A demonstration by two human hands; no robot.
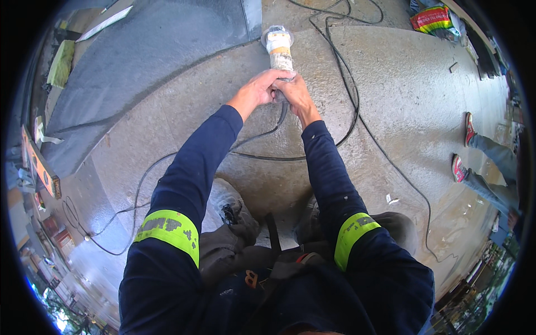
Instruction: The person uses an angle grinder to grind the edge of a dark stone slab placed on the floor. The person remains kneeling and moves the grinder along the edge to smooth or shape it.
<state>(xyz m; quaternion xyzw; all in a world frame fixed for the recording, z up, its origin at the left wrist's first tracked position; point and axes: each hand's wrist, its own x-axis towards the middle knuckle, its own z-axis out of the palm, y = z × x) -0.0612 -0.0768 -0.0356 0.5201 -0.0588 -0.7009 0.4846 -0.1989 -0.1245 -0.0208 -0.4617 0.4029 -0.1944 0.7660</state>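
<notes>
An angle grinder (280,54), white with an orange band and coated in dust, points away from me over the grey floor. Its round disc or guard is at the far end, beside the edge of a dark grey sheet (167,53). My left hand (258,89) wraps round the rear of the body from the left. Closed on the same part from the right is my right hand (298,96), its thumb meeting the left fingers. A dark power cord (282,116) drops from the tool's back end beneath my hands.
Black cables (346,72) snake across the concrete floor (402,106), some between my arms and knees. At the right stands another person, with red shoes (459,169) showing. A red and yellow bag (432,19) lies far right. An orange spirit level (42,164) sits at the left.
</notes>
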